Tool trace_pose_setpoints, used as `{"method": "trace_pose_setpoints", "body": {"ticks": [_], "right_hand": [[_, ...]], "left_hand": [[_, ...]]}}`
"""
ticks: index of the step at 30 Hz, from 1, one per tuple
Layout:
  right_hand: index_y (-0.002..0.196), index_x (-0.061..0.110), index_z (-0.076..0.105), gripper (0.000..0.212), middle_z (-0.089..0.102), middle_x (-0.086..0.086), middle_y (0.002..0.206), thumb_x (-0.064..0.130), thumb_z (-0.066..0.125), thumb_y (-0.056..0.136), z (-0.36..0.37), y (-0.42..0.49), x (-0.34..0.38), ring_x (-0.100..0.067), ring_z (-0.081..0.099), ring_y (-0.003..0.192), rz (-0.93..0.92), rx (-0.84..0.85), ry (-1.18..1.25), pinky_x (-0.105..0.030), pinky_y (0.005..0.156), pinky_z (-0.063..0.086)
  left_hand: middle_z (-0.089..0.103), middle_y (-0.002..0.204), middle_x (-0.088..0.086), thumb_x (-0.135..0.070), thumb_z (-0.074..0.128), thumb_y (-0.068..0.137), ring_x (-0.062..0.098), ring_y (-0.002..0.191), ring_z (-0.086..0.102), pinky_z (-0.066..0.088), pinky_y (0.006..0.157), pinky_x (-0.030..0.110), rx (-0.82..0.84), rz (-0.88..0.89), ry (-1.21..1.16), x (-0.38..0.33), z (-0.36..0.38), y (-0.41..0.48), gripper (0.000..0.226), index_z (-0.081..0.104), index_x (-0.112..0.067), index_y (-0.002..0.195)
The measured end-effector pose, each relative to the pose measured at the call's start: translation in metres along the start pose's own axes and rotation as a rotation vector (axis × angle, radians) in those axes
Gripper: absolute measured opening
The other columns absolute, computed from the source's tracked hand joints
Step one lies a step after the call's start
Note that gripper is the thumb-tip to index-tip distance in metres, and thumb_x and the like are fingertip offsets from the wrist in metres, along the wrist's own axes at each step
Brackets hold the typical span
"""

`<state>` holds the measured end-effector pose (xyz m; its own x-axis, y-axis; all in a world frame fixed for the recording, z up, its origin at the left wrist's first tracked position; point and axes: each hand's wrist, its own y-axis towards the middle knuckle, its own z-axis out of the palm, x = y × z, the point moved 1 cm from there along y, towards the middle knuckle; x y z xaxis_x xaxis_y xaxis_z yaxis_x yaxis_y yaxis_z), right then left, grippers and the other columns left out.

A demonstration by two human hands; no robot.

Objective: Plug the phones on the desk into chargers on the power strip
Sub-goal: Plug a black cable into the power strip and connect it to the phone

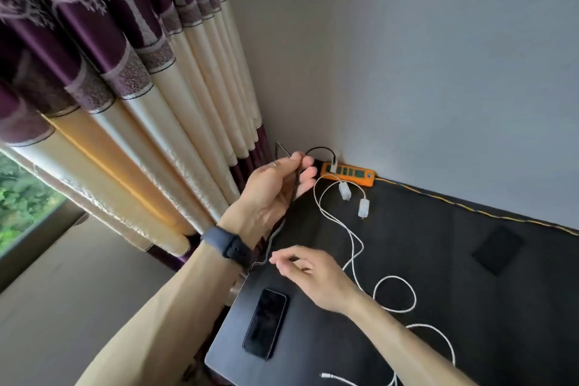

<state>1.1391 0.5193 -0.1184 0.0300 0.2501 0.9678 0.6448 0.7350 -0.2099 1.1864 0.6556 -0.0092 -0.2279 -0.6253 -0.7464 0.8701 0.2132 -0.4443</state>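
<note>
power strip (347, 173): orange, at the back of the tabletop (438, 276), right by the wall.
left hand (275, 194): up in the air near the curtain (131, 88), palm showing. Its grip is curled round a black cord (293, 194).
black cord: goes through that hand and hangs down past the wrist. A loop of it runs to a white plug (333, 165) stuck in the power strip.
right hand (308, 276): lower down, fingers loosely bent, close to the low part of the black cord. It is blurry, so I cannot tell if its grip pinches anything.
near phone (265, 323): lying flat by the left edge.
far phone (498, 249): lying flat, well off to the right.
loose chargers (344, 191): two white ones just in front of the power strip, with white cords (354, 247) looping over the tabletop.
</note>
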Motion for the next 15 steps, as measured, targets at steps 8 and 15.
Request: {"method": "trace_pose_setpoints", "body": {"ticks": [8, 15], "right_hand": [[0.11, 0.041, 0.066, 0.016, 0.065, 0.011, 0.1, 0.042, 0.06, 0.095, 0.027, -0.003, 0.0, -0.008, 0.069, 0.083, 0.012, -0.118, -0.131, -0.022, 0.082, 0.052], [0.088, 0.008, 0.072, 0.025, 0.071, -0.001, 0.073, 0.025, 0.058, 0.101, 0.029, -0.038, 0.025, -0.016, 0.071, 0.072, -0.083, -0.374, 0.138, -0.034, 0.075, 0.06]], "left_hand": [[0.067, 0.089, 0.008, -0.008, 0.05, 0.101, 0.013, 0.063, 0.071, 0.058, 0.052, 0.023, -0.083, -0.028, -0.145, 0.023, -0.013, -0.034, 0.011, 0.06, -0.003, 0.104], [0.075, 0.1, 0.004, -0.037, 0.047, 0.102, 0.015, 0.081, 0.072, 0.059, 0.076, 0.028, -0.078, 0.16, 0.553, 0.011, -0.053, -0.052, 0.032, 0.068, -0.013, 0.107]]}}
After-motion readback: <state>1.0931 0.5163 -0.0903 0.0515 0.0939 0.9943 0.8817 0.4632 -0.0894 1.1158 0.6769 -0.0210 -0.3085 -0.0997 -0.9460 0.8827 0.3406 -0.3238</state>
